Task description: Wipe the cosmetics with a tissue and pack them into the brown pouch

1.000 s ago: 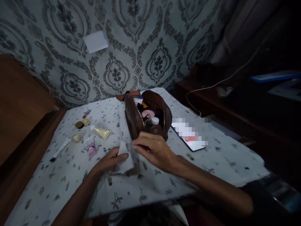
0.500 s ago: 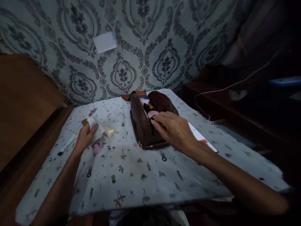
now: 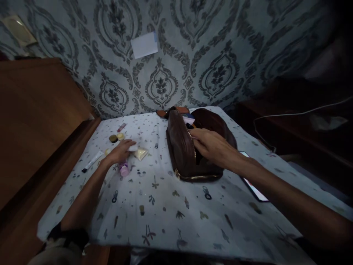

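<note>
My left hand is low over the patterned cloth, its fingers stretched out over the white part of a small cream-coloured tube. Just below that hand lies a pink-capped bottle. A brown leather bag stands unzipped on the cloth, with a pale item and an orange one showing in its mouth. My right hand reaches into the opening with the fingers closed together. The bag's edge hides the fingertips and whatever they may hold.
Left of my left hand lie a white tube with a black cap, a dark round lid, a small cream jar and a reddish tube. A phone lies under my right forearm. Wooden furniture borders the left.
My left hand has lowered to the cloth, and the white piece held earlier now shows only a little beneath the fingers. My right hand has gone slightly deeper into the bag. The view has shifted left.
</note>
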`<state>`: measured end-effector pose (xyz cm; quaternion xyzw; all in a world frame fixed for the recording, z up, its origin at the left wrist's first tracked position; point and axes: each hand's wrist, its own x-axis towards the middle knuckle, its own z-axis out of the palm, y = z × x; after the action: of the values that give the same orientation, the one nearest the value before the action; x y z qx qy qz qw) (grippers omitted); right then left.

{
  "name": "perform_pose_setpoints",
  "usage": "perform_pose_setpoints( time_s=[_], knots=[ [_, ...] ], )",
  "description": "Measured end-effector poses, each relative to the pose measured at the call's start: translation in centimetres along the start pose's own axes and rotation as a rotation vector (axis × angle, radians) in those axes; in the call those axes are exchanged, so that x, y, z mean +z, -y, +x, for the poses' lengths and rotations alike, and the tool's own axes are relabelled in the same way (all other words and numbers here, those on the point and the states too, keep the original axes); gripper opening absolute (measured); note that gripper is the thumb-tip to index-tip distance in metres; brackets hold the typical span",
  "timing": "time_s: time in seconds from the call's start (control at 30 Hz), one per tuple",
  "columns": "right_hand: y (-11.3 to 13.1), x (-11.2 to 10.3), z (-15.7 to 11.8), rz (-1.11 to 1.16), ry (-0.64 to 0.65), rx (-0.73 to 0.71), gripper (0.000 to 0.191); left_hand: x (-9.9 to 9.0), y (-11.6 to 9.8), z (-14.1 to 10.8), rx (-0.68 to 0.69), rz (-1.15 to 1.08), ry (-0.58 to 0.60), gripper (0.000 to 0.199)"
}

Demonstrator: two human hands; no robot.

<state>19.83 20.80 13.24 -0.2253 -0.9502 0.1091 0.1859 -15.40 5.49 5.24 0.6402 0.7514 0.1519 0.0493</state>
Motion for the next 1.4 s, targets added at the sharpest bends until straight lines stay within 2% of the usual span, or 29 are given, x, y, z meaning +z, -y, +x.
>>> perform_pose_setpoints(
  time_s=[0.1,0.3,0.47,0.53,0.57,0.63,0.67,0.73,0.77,0.83,0.93,1.03,1.13,1.23,1.4],
  knots=[
    [-0.6,0.3,0.0,0.034,-0.075,-0.01,0.023,0.2,-1.0,0.0,0.014,0.16,0.115,0.062],
    [-1.0,-0.1,-1.3,0.106,-0.239,-0.027,0.027,-0.9,-2.0,0.4,-0.06,0.285,0.184,0.042],
    [1.6,-0.7,-3.2,0.205,-0.46,0.0,0.02,-2.1,-1.7,0.4,-0.164,0.252,0.154,0.039],
    [3.4,-0.3,-4.2,0.304,-0.5,-0.031,0.018,-2.7,-2.0,-0.2,-0.268,0.159,0.093,0.044],
    [4.3,0.2,-4.6,0.367,-0.484,-0.057,0.017,-2.9,-2.5,-0.6,-0.329,0.061,0.034,0.048],
    [6.0,1.9,-5.2,0.523,-0.335,-0.076,0.02,-3.1,-4.3,-1.9,-0.412,-0.226,-0.12,0.053],
    [6.8,3.0,-5.4,0.618,-0.264,-0.034,0.024,-3.0,-5.5,-2.7,-0.402,-0.375,-0.217,0.055],
    [8.2,5.7,-5.3,0.852,-0.143,0.068,0.043,-2.3,-8.7,-4.4,-0.302,-0.583,-0.276,0.053],
    [8.7,7.2,-5.1,0.978,-0.11,0.127,0.052,-1.7,-10.4,-5.2,-0.248,-0.615,-0.274,0.05],
    [9.5,9.9,-4.6,1.201,-0.061,0.241,0.063,-0.2,-13.5,-6.6,-0.114,-0.614,-0.197,0.043],
    [10.0,12.7,-4.1,1.322,-0.136,0.348,0.064,2.7,-16.2,-8.1,-0.027,-0.425,-0.32,0.04],
    [10.0,13.8,-4.0,1.388,-0.173,0.376,0.064,5.0,-16.7,-8.9,-0.042,-0.323,-0.386,0.048],
    [10.0,14.0,-4.0,1.457,-0.144,0.36,0.063,5.9,-16.5,-9.2,0.04,-0.326,-0.368,0.065],
    [10.1,13.9,-4.2,1.492,-0.106,0.372,0.064,5.8,-16.6,-8.9,0.106,-0.399,-0.345,0.072],
    [10.6,14.4,-4.6,1.54,0.098,0.45,0.076,4.6,-16.8,-7.3,-0.022,-0.534,-0.399,0.058]
  ],
)
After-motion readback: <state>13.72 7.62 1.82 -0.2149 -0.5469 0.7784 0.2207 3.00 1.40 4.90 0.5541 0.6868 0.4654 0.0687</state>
